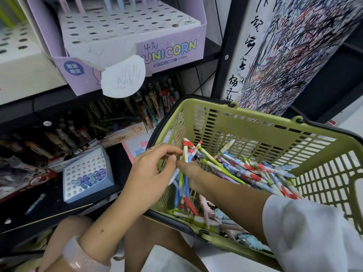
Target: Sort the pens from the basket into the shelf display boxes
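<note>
Nearest the camera, a pale bracelet [78, 258] circles the left wrist and a white sleeve [314, 236] covers the right forearm. The left hand [151, 173] curls its fingers round a small bunch of coloured plastic pens [184, 169], held upright against the near left wall of the olive-green slotted plastic basket [275, 130]. The right hand [189, 171] reaches across inside the basket and meets that bunch from the right; its fingers are hidden behind the pens and the left hand, so I cannot tell whether it pinches them or only touches. The loose heap of pens [261, 173], white with red spots, blue and green, lies on the basket floor just right of both hands. Left of the basket, on the black lower shelf [59, 207], stands a small white perforated box [86, 173] with a few blue-topped pens. Above, a lilac cardboard "UNICORN" display box [167, 54] sits on the upper shelf, most of its holes bare.
</note>
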Demonstrator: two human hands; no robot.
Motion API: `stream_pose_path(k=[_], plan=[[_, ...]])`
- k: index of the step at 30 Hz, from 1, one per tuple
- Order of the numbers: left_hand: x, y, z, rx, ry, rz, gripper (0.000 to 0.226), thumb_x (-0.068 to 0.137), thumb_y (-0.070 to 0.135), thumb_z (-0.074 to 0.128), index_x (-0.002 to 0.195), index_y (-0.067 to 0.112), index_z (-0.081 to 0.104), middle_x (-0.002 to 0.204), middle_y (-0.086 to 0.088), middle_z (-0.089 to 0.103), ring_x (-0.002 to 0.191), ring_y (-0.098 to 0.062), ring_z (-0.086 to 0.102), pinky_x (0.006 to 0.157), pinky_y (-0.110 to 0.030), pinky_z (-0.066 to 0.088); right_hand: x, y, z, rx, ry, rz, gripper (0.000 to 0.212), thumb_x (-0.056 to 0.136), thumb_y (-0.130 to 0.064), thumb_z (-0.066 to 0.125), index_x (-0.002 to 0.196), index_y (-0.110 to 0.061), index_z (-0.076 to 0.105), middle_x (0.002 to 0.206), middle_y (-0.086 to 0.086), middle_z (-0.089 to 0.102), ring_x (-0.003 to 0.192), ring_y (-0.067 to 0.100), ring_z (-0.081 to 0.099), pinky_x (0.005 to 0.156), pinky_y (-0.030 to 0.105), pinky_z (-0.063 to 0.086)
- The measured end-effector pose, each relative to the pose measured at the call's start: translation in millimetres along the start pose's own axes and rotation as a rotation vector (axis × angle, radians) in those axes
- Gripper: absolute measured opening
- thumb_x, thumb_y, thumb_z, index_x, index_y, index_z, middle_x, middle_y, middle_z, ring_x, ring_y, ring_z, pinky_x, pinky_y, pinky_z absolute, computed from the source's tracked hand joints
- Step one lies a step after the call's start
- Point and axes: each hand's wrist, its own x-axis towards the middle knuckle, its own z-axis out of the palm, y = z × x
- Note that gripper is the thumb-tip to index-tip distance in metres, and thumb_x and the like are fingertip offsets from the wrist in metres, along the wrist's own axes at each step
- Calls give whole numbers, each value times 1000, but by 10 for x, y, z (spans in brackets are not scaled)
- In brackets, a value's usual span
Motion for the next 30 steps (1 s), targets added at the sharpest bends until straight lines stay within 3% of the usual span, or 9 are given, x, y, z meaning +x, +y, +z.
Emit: stream_pose_path(k=[3, 6, 9, 14, 17, 21, 25, 27, 30], plan=[[-8, 16, -16, -9, 5, -5, 37, 88, 4, 53, 84, 40, 59, 89, 17, 64, 87, 8, 55, 73, -1, 37, -161, -57, -47, 9, 23, -51, 12, 90, -13, 56, 91, -3, 49, 77, 15, 47, 72, 29, 50, 69, 37, 44], [7, 16, -31, -17, -27, -31, 35, 90, 7, 52, 85, 41, 57, 89, 20, 62, 87, 11, 54, 70, 1, 36, -488, -165, -225, 65, -60, -154, 8, 91, -9, 55, 84, -5, 53, 74, 12, 55, 64, 22, 56, 60, 29, 50], [79, 28, -3, 46, -141, -92, 22, 92, 17, 51, 102, 35, 56, 101, 22, 58, 95, 8, 52, 77, -3, 37, -875, -362, -408, 20, -84, -361, 5, 92, -9, 54, 93, -5, 57, 76, 7, 67, 71, 18, 66, 62, 25, 53], [191, 215, 143, -206, -498, -360, 71, 87, 30, 62, 143, 27, 20, 133, 7, 42, 121, -8, 42, 102, -26, 35, -1409, -713, -505, 169, -261, -589, 7, 94, -4, 50, 94, -8, 55, 69, 0, 67, 66, 12, 65, 62, 22, 53], [251, 370, 215, -468, -462, -432, 71, 86, 19, 64, 143, 26, 23, 138, 6, 43, 124, -14, 44, 106, -33, 37, -1641, -828, -408, 212, -349, -652, 11, 94, -5, 49, 93, -10, 58, 71, 1, 67, 68, 13, 65, 64, 23, 54], [311, 476, 62, -807, -411, -440, 51, 86, -1, 59, 128, 24, 44, 105, -3, 69, 85, -19, 67, 74, -30, 56, -1922, -1011, -269, -22, -365, -750, 33, 95, -14, 50, 72, -25, 71, 75, -2, 68, 73, 13, 64, 66, 28, 55], [323, 607, -296, -828, -519, -323, 38, 86, -4, 53, 112, 23, 50, 68, -3, 69, 68, -14, 67, 64, -24, 54, -2210, -1293, -75, -402, -343, -866, 16, 90, -17, 55, 92, -27, 68, 89, 3, 65, 72, 13, 62, 60, 29, 53], [320, 686, -484, -797, -474, -280, 26, 87, -2, 53, 105, 17, 55, 60, -2, 64, 59, -11, 64, 60, -22, 54, -2331, -1463, 76, -455, -368, -918, 18, 88, -13, 58, 99, -24, 67, 94, -5, 68, 81, 1, 64, 72, 18, 53], [296, 763, -781, -749, -326, -213, 13, 89, 4, 54, 92, 15, 59, 56, 1, 62, 52, -8, 60, 54, -19, 51, -2487, -1667, 358, -456, -409, -952, 19, 88, -13, 58, 102, -24, 66, 90, -11, 68, 80, -4, 64, 71, 13, 51]])
